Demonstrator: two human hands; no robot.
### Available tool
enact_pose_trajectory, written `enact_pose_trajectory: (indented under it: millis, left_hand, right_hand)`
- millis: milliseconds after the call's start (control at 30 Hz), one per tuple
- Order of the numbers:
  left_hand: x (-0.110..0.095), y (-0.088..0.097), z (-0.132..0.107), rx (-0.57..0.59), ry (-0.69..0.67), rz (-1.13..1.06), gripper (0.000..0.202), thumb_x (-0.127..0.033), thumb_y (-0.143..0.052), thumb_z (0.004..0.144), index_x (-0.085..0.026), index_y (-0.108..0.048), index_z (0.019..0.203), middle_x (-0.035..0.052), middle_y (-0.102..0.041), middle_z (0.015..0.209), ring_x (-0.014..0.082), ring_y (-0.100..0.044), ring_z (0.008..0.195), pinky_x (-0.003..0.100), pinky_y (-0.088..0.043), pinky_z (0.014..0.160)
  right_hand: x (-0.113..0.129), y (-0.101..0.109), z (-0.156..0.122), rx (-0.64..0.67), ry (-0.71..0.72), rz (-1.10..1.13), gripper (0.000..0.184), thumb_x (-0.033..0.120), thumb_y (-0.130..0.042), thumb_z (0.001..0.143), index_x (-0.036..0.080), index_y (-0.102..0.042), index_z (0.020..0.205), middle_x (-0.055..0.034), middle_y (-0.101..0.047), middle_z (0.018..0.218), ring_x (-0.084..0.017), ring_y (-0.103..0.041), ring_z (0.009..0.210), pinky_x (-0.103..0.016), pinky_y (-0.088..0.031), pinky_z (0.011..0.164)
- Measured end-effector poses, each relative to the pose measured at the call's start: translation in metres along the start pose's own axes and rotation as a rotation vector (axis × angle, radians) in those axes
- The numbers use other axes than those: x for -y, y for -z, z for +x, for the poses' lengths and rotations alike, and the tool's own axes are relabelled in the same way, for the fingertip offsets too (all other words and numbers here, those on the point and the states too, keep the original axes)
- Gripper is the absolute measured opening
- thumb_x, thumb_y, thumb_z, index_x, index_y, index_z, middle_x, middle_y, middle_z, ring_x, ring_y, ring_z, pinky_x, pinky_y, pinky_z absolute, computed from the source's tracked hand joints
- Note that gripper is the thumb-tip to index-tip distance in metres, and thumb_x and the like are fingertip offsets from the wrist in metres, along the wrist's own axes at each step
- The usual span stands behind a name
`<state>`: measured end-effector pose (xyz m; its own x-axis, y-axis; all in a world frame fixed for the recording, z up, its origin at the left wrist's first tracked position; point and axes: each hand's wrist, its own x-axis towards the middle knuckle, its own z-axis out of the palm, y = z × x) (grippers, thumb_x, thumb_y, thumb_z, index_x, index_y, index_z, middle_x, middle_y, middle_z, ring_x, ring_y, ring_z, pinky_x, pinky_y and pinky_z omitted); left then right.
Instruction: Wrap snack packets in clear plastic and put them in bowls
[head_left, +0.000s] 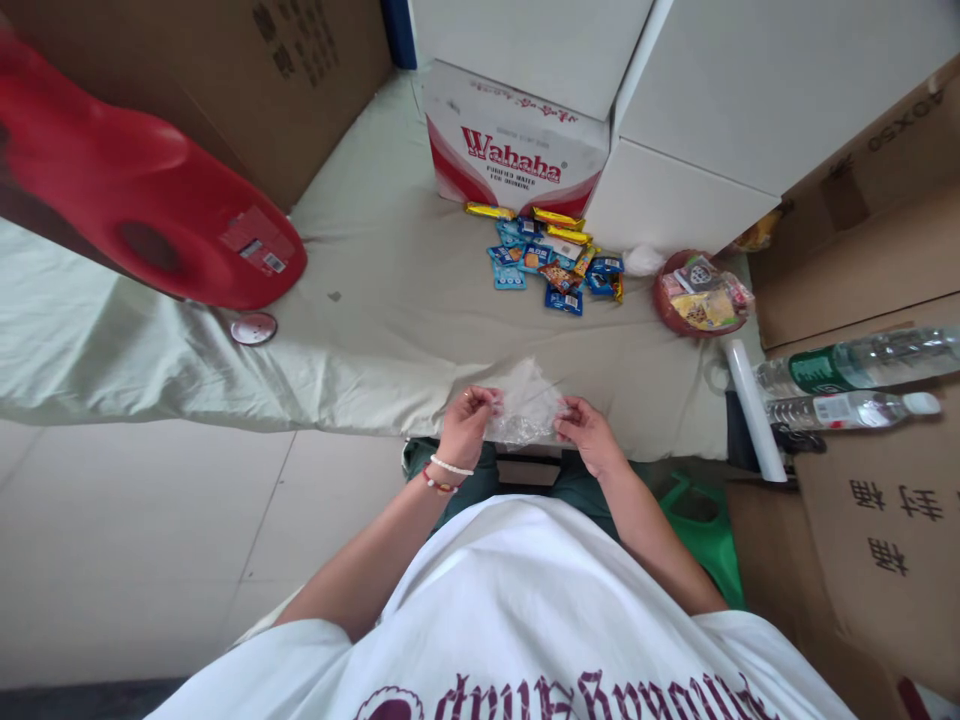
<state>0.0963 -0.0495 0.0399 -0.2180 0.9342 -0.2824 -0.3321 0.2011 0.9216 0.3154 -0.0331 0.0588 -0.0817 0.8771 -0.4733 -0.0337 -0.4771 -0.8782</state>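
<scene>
A clear plastic bag (526,405) is stretched between my two hands over the front edge of the cloth-covered surface. My left hand (468,420) pinches its left side, and my right hand (586,428) pinches the right side. The bag looks flat, with nothing visible inside. Beyond it lies a loose pile of small wrapped snacks (537,258) in blue, yellow and brown packets. To the right of that pile, a reddish bowl (670,312) holds more packets, with a crumpled white plastic piece (643,261) beside it.
A Wahaba carton (517,150) stands behind the snacks, against white cabinets (697,90). At left are a large red jug (172,190) and a small round tin (253,328). Plastic bottles (862,408), a white roll (756,412) and cardboard boxes (885,520) crowd the right.
</scene>
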Motion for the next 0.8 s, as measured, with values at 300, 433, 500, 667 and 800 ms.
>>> enact_pose_trajectory:
  millis: [300,433,500,667,800]
  left_hand:
    - [-0.009,0.028,0.009,0.053,0.117,-0.411,0.026,-0.015,-0.072,0.057,-0.021,-0.057,0.077,-0.001,-0.061,0.077,0.0082,-0.054,0.064,0.022,-0.044,0.058]
    - [-0.01,0.027,0.01,-0.002,0.158,-0.397,0.023,-0.022,-0.079,0.065,-0.02,-0.062,0.08,-0.0008,-0.062,0.075,0.0091,-0.054,0.063,0.023,-0.046,0.058]
    - [-0.01,0.023,0.01,-0.043,0.168,-0.4,0.029,-0.025,-0.086,0.066,-0.02,-0.062,0.081,-0.0033,-0.059,0.07,0.008,-0.052,0.06,0.022,-0.045,0.057]
    - [-0.017,0.004,0.002,-0.041,0.136,-0.522,0.045,-0.037,-0.098,0.064,-0.02,-0.058,0.077,-0.0066,-0.057,0.068,0.0052,-0.05,0.059,0.018,-0.044,0.057]
    - [-0.027,-0.012,-0.008,0.033,0.146,-0.542,0.045,-0.037,-0.099,0.065,-0.019,-0.059,0.076,-0.0048,-0.062,0.075,0.0065,-0.057,0.067,0.02,-0.049,0.063]
  right_hand:
    - [-0.008,0.008,0.001,-0.031,-0.044,-0.059,0.038,0.04,-0.083,0.061,0.022,-0.066,0.09,0.0038,-0.06,0.074,-0.013,-0.053,0.066,-0.028,-0.049,0.06]
    - [0.004,0.019,0.005,-0.176,0.179,-0.344,0.037,0.042,-0.079,0.069,0.023,-0.067,0.098,-0.0037,-0.066,0.089,-0.02,-0.061,0.08,-0.035,-0.054,0.07]
    - [0.019,0.019,0.005,-0.317,0.405,-0.517,0.031,0.041,-0.074,0.078,0.023,-0.067,0.102,-0.0079,-0.067,0.1,-0.022,-0.062,0.089,-0.038,-0.055,0.08]
    - [0.046,-0.018,-0.007,0.003,0.649,-0.655,0.021,0.042,-0.064,0.096,0.024,-0.069,0.106,-0.0067,-0.07,0.098,-0.021,-0.067,0.09,-0.038,-0.057,0.085]
    - [0.029,-0.058,-0.008,0.174,0.674,-0.635,0.036,0.045,-0.081,0.083,0.024,-0.069,0.11,-0.0095,-0.07,0.111,-0.026,-0.066,0.104,-0.039,-0.059,0.088]
